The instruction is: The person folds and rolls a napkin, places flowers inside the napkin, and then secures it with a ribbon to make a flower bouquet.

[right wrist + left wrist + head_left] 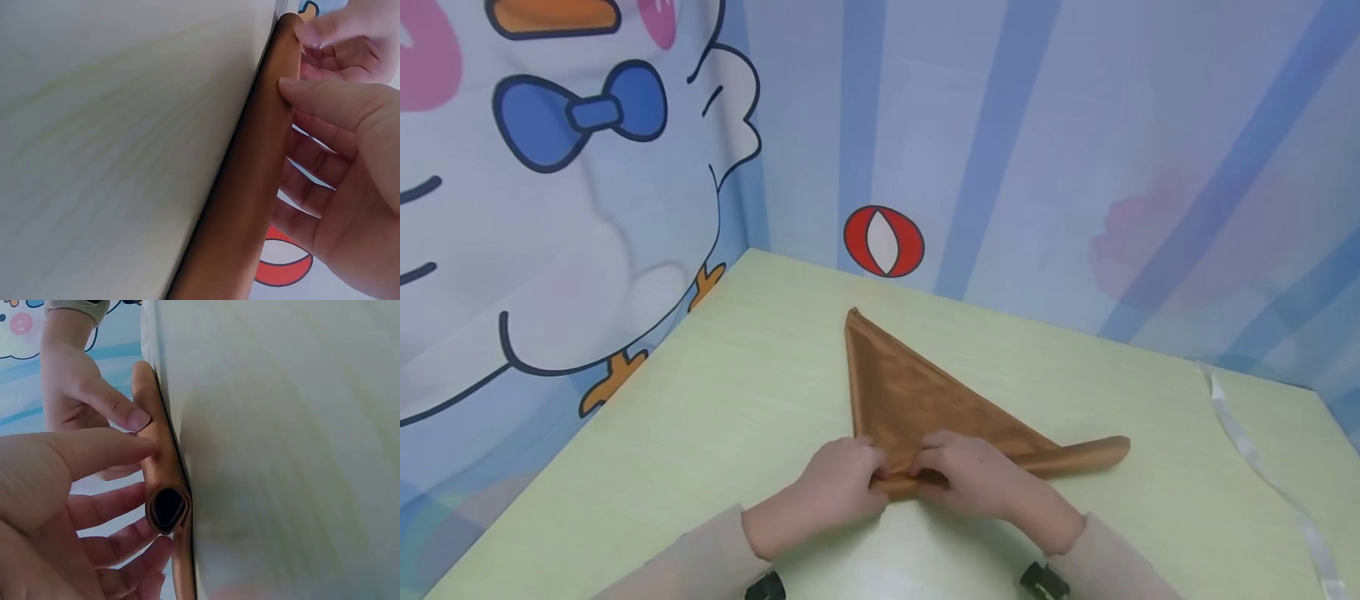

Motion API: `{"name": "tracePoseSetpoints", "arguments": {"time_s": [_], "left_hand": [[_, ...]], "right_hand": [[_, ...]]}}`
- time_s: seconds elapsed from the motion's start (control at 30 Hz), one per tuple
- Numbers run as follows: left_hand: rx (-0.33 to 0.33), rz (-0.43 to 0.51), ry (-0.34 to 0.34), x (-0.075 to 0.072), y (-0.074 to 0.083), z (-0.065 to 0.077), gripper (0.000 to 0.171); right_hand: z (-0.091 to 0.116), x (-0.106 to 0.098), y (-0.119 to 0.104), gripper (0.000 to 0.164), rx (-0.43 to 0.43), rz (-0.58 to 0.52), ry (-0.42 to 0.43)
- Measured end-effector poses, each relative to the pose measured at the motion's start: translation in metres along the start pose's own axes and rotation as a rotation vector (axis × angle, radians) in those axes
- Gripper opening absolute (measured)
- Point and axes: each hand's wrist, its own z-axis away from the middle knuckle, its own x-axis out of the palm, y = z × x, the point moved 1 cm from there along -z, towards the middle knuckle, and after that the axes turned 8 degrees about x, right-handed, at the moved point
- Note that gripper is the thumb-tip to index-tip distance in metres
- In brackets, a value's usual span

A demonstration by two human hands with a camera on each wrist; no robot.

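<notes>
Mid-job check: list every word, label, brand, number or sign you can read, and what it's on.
No readable text anywhere.
Brown triangular sheet with rolled edge: no lettering visible.
Blue striped cartoon backdrop: drawings only.
Small black objects below the sleeves: any markings too small to read.

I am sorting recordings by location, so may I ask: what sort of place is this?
It is probably a small decorated work corner, perhaps a booth or playroom: a pale green tabletop borders a blue striped backdrop, and a large cartoon figure with a bow tie is beside it.
</notes>
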Motion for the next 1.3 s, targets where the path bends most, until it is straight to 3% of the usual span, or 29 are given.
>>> {"name": "tracePoseSetpoints", "arguments": {"time_s": [0.17,0.3,0.43,0.53,0.73,1.0,1.3], "left_hand": [[0.008,-0.065,-0.001,-0.001,0.0,-0.001,0.01],[0.02,-0.041,0.024,-0.002,0.0,-0.002,0.017],[-0.012,0.004,0.025,-0.003,-0.002,-0.003,0.014],[-0.018,0.005,0.036,-0.004,-0.002,-0.004,0.007],[-0.012,-0.017,0.051,-0.002,-0.003,-0.006,0.008],[-0.056,-0.121,0.01,-0.005,-0.004,-0.01,0.011],[-0.081,-0.024,0.001,-0.006,-0.013,-0.013,0.015]], "right_hand": [[-0.002,0.001,0.003,0.01,-0.022,0.0,0.018],[-0.002,0.0,0.003,0.011,-0.028,0.013,0.04],[-0.002,0.0,0.003,0.018,-0.005,0.039,0.033],[-0.004,0.002,0.004,0.019,-0.013,0.045,0.039],[-0.008,0.005,0.006,0.014,-0.033,0.029,0.059],[-0.014,0.004,0.009,0.012,0.04,-0.003,0.061],[-0.016,0.007,0.012,0.02,0.0,0.059,0.124]]}}
